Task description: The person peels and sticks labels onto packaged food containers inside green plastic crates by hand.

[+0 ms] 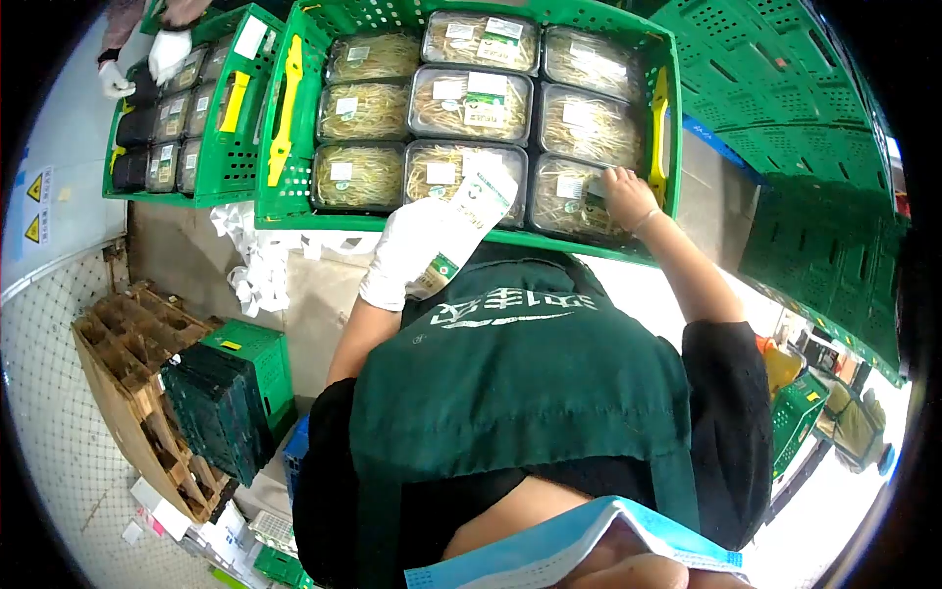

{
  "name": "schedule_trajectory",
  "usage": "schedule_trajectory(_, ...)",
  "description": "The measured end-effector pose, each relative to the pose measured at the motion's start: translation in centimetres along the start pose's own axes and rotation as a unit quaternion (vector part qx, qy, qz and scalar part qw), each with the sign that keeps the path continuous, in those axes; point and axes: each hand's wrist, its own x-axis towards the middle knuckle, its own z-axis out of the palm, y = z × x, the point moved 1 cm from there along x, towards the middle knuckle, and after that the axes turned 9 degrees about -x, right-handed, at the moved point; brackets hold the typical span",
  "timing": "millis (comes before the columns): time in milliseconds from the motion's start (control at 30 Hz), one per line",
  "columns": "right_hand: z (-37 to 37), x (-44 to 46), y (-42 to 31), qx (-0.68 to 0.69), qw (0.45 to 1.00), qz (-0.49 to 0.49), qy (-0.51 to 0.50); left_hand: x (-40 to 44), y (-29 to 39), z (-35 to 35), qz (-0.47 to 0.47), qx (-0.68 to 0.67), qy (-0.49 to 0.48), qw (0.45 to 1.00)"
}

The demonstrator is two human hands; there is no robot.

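Note:
My left hand [400, 250], in a white glove, is closed around a strip of printed labels [483, 201] with green and white print. The strip lies partly over a clear-lidded pack of bean sprouts [429, 175] in the crate's near row. My right hand [629, 199], ungloved, is at the near right pack [559, 208]. Its fingers are drawn together at the edge of a greenish label [595, 188] on that lid; the thumb is hidden. Several sprout packs fill the green crate [373, 222]. Some in the middle column, such as the central pack [427, 116], bear a larger green-white label.
Left of my crate, another person's gloved hands [169, 56] are over a second green crate [221, 167] of packs. Stacked green crates [785, 128] stand at the right. White paper strips [260, 275], a wooden pallet [147, 393] and a folded crate [221, 402] are lower left.

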Motion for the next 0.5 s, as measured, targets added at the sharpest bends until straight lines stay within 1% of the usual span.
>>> schedule_trajectory(33,-0.5,-0.1,-0.3,-0.022,1.000,0.010,-0.006,0.0,0.0,0.1,-0.001,-0.001,0.001,1.000)
schedule_trajectory(67,-1.1,-0.5,-0.2,-0.021,1.000,0.008,-0.006,-0.1,0.0,0.3,-0.089,-0.180,0.020,0.979)
schedule_trajectory(100,-4.3,-1.2,-0.6,-0.006,0.999,0.053,-0.003,-0.3,0.0,0.6,-0.174,-0.353,0.037,0.919)
schedule_trajectory(133,-6.1,-1.5,-0.7,0.008,0.995,0.098,0.001,-0.2,0.4,0.8,-0.176,-0.353,0.038,0.918)
schedule_trajectory(167,-6.2,-1.5,-0.5,0.104,0.989,0.108,0.019,0.3,1.0,0.9,-0.130,-0.338,0.050,0.931)
schedule_trajectory(200,-7.9,-1.6,-1.0,0.325,0.940,0.094,-0.037,0.7,1.7,1.0,-0.084,-0.322,0.063,0.941)
schedule_trajectory(233,-8.6,-1.8,-2.5,0.538,0.843,-0.004,-0.002,1.0,2.3,0.9,-0.076,-0.331,0.039,0.940)
schedule_trajectory(267,-9.4,-2.0,-3.8,0.716,0.690,-0.101,0.036,1.2,2.9,0.7,-0.087,-0.361,0.008,0.929)
schedule_trajectory(300,-10.3,-2.1,-4.7,0.609,0.781,-0.114,0.082,1.5,3.3,0.3,-0.100,-0.330,-0.010,0.938)
schedule_trajectory(333,-11.4,-2.3,-5.5,0.488,0.855,-0.124,0.129,1.8,3.7,0.0,-0.113,-0.299,-0.028,0.947)
schedule_trajectory(367,-12.3,-2.8,-6.1,0.457,0.873,-0.100,0.138,2.2,4.4,-0.3,-0.111,-0.296,-0.029,0.948)
schedule_trajectory(400,-12.2,-2.7,-6.8,0.465,0.867,-0.102,0.146,2.7,5.3,-0.6,-0.087,-0.265,0.010,0.960)
schedule_trajectory(433,-12.2,-2.7,-7.2,0.479,0.862,-0.109,0.128,3.0,5.9,-0.5,-0.064,-0.234,0.049,0.969)
schedule_trajectory(467,-12.1,-2.7,-7.7,0.493,0.855,-0.116,0.109,3.3,6.3,0.1,-0.066,-0.234,0.050,0.969)
schedule_trajectory(500,-12.3,-2.8,-8.2,0.485,0.854,-0.097,0.161,3.6,6.7,0.8,-0.049,-0.243,0.084,0.965)
